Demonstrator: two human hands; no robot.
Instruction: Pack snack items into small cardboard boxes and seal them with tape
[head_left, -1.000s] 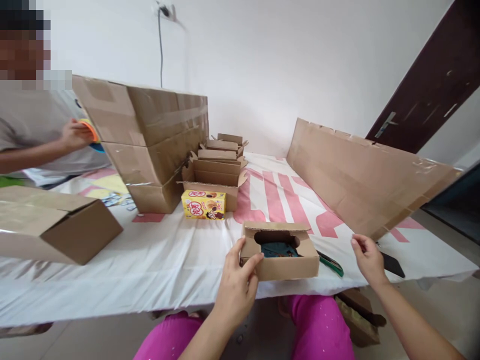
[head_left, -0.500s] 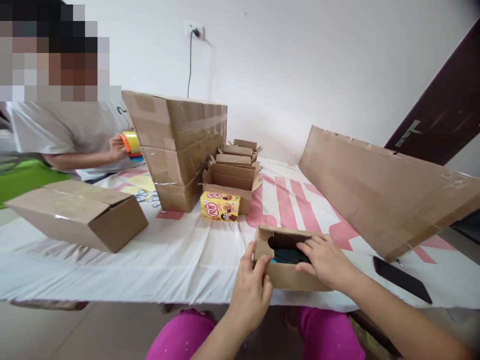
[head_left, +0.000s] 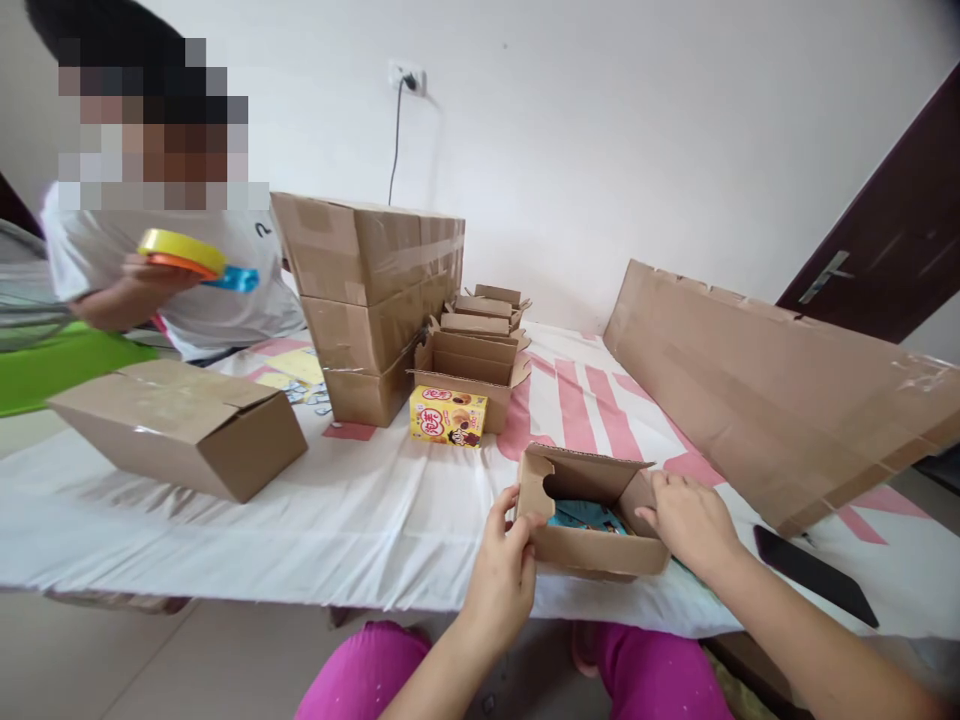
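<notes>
A small open cardboard box (head_left: pixel 600 552) stands near the table's front edge. Inside it lies a blue packet (head_left: pixel 589 516), partly hidden by the front wall. My left hand (head_left: pixel 504 568) grips the box's left end, the thumb over the near corner and the fingers outside. At the opposite end, my right hand (head_left: pixel 694 522) pinches the wall, its thumb on the inner side and its fingers over the top edge. Beyond the box stands a yellow snack carton (head_left: pixel 448 416) with red lettering.
Several open cardboard boxes (head_left: pixel 469 357) line up behind the carton, beside a taped stack of boxes (head_left: pixel 345 335). A closed box (head_left: pixel 180 425) sits left. At right are a large cardboard sheet (head_left: pixel 765 390) and a black phone (head_left: pixel 816 575). A co-worker's hand (head_left: pixel 154 285) holds a tape roll (head_left: pixel 180 250).
My right hand has moved from the box's opening to its right end, and the blue packet inside shows more. The co-worker's tape roll has moved left and up. The view has shifted slightly.
</notes>
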